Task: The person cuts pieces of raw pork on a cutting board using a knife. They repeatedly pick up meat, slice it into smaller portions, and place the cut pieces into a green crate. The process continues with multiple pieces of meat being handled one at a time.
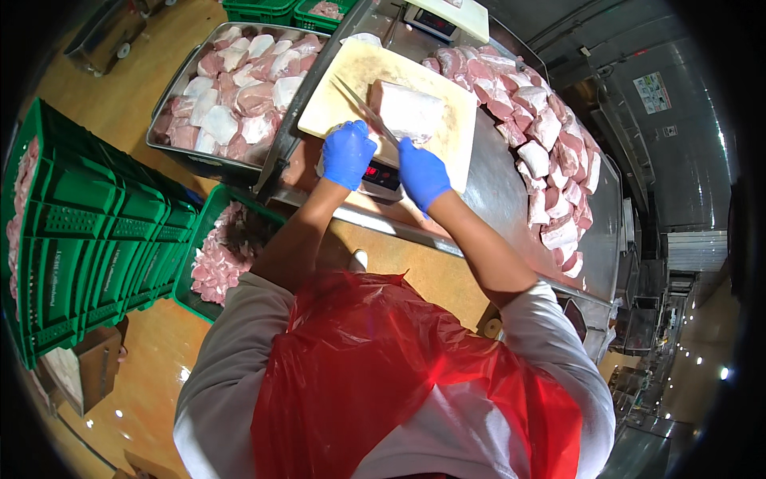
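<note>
A long knife [369, 111] is gripped in my right hand [424, 171], its blade slanting up and to the left across the cutting board [345, 67]. Just beyond the blade, on the pale yellow board, lies a block of raw meat [408, 112] with a white fat layer on top. My left hand [349, 154], in a blue glove like the right one, is closed at the board's near edge, left of the knife. Whatever its fingers hold, if anything, is hidden. Below the board, between my wrists, shows a scale [381, 177] with a lit red display.
Many meat pieces [550, 152] are heaped on the metal table [499, 207] to the right. A metal tub [156, 145] full of meat stands left. Stacked green crates [88, 215] and a green bin [186, 279] of trimmings are nearer me. Another scale [432, 25] sits at the far side.
</note>
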Available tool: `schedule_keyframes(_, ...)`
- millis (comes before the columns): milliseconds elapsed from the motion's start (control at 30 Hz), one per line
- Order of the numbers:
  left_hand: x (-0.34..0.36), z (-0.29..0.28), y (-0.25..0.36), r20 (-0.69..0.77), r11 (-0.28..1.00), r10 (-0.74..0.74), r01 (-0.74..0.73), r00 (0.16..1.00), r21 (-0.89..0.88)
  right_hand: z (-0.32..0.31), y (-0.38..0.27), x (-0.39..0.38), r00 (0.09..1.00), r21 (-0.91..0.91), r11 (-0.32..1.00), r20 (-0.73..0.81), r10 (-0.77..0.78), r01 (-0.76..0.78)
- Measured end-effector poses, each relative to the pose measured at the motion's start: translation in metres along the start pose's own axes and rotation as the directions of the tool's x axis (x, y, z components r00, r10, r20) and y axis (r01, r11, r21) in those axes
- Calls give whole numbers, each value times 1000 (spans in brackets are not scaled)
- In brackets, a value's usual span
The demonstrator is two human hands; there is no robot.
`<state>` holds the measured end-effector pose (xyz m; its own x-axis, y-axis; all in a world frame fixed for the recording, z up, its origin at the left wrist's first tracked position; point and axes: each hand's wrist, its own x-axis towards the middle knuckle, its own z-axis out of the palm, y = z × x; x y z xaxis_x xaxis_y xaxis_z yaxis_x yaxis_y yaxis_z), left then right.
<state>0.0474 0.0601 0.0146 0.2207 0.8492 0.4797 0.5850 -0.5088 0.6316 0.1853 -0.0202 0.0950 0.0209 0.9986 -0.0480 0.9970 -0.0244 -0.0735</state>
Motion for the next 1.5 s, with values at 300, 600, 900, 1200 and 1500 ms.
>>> schedule_keyframes(300,-63,-107,-56,-128,996,-87,88,988,0,-45,90,-151,974,-19,997,211,78,-76)
schedule_keyframes(600,-15,-103,-86,77,970,233,-238,969,50,7,93,-85,950,980,195,-26,310,-37)
schedule_keyframes(900,105,18,-19,272,955,242,-179,931,-238,26,87,68,931,968,-107,-182,317,225)
schedule_keyframes(1200,3,-50,9,31,953,177,-163,984,-255,-11,70,-28,942,811,579,-254,219,84)
schedule_keyframes(1500,4,-9,12,-32,985,166,-168,986,-33,6,9,5,906,503,836,-422,17,219)
